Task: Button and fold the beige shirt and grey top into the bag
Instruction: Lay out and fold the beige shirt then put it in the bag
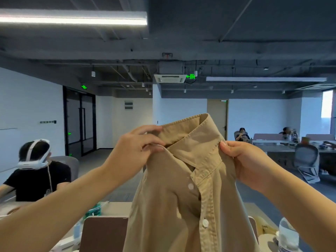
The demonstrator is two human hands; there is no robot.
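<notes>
Beige shirt [181, 197] hanging lengthwise from collar, pinched shut by left hand [134, 148] and right hand [243, 160] (level, equally near).

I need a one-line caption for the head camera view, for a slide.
Both hands, left and right, hold the beige shirt up by its collar, two white buttons visible on the placket.

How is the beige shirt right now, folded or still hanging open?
Unfolded: the beige shirt hangs from both hands, left hand and right hand, at the collar. Two buttons look fastened; the collar gapes.
</notes>
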